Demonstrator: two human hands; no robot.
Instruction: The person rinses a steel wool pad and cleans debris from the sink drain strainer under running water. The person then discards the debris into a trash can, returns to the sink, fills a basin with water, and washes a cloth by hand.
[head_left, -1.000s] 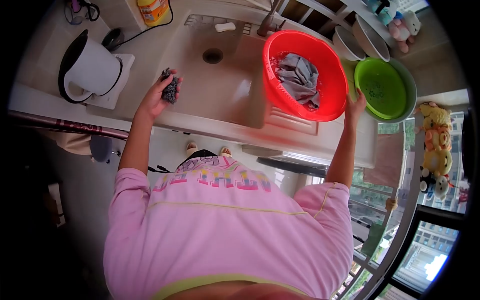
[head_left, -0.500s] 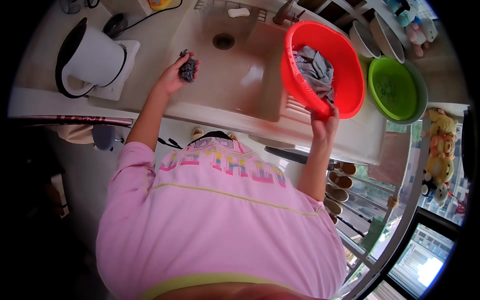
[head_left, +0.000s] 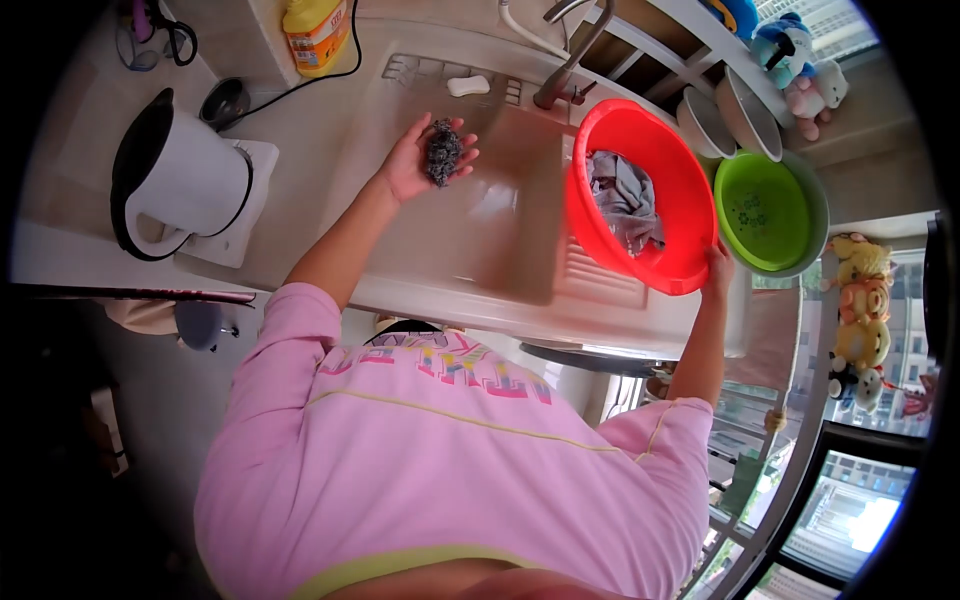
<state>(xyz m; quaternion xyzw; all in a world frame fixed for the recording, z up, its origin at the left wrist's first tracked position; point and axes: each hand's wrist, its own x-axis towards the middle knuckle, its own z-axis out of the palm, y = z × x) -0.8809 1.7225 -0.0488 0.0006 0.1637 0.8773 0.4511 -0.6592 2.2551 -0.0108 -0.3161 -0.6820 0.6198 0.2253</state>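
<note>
My left hand (head_left: 408,165) is held palm up over the sink (head_left: 450,235), fingers spread. On its palm and fingers lies a dark grey, matted clump (head_left: 442,153), perhaps a wire scourer or lint; I cannot tell which. At the right of the sink is a red basin (head_left: 690,205), tilted, with a crumpled grey cloth (head_left: 625,200) inside. My right hand (head_left: 718,272) grips the basin's lower right rim, its fingers partly hidden. A white bar of soap (head_left: 468,86) sits on the sink's back ledge, near the tap (head_left: 570,70).
A white kettle (head_left: 190,170) stands at the left, with a yellow bottle (head_left: 318,35) behind it. To the right of the red basin are a green basin (head_left: 762,215) and grey bowls (head_left: 748,118). Plush toys (head_left: 862,320) hang by the window.
My left hand has moved right over the sink and its fingers have spread under the clump. My right hand has shifted rightward along the red basin's rim. The view has tilted up.
</note>
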